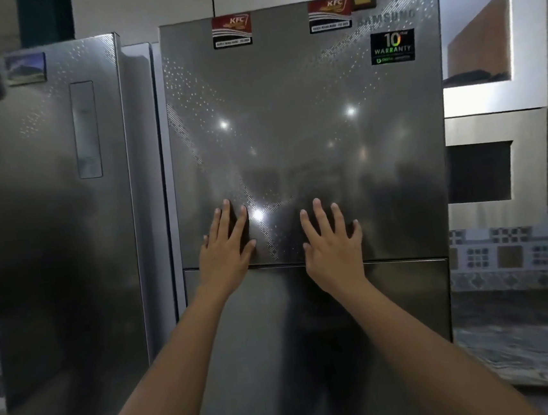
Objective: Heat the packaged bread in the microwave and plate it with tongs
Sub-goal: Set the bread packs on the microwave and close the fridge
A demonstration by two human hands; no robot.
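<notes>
Left hand (226, 245) and right hand (331, 238) flat, fingers spread, gripping nothing, pressed on fridge door (305, 130). Second fridge (55, 211) left. Tiled counter (526, 343) right.

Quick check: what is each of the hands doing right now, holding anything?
Left hand: open, fingers spread flat on the fridge door, holding nothing.
Right hand: open, flat on the same door, holding nothing.

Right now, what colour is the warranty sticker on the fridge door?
Black, with white and rainbow-tinted lettering; the warranty sticker shows in the head view, upper right of the fridge door.
</notes>
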